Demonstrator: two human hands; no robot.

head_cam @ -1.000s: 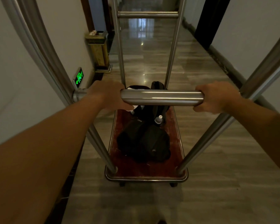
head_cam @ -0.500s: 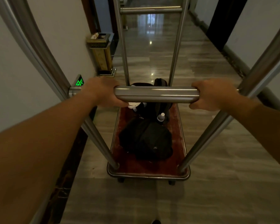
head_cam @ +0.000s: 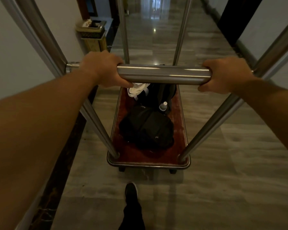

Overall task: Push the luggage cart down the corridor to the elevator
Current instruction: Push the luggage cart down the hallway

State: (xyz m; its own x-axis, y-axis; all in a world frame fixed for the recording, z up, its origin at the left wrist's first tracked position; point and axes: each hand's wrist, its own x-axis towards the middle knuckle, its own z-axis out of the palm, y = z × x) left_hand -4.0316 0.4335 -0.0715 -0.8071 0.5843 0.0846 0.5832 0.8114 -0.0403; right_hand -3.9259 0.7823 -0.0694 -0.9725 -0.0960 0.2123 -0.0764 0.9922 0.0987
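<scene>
A steel luggage cart stands in front of me with its red-carpeted deck (head_cam: 133, 155) low on the floor. My left hand (head_cam: 101, 69) grips the left end of its horizontal handle bar (head_cam: 163, 74). At the bar's right end my right hand (head_cam: 224, 75) is wrapped around it. On the deck lie a black backpack (head_cam: 146, 128), a second dark bag (head_cam: 160, 95) with a water bottle (head_cam: 163, 106), and a white shoe (head_cam: 136, 88). The elevator is not in view.
A brass-coloured bin (head_cam: 92, 34) stands against the left wall, just ahead of the cart's left side. A dark doorway (head_cam: 234, 19) opens on the right. The glossy grey corridor floor (head_cam: 156, 29) runs on ahead. My dark shoe (head_cam: 131, 190) steps behind the cart.
The cart has rolled forward along the corridor; the bin on the left is closer and the green exit sign has passed out of sight. My foot has stepped into view.
</scene>
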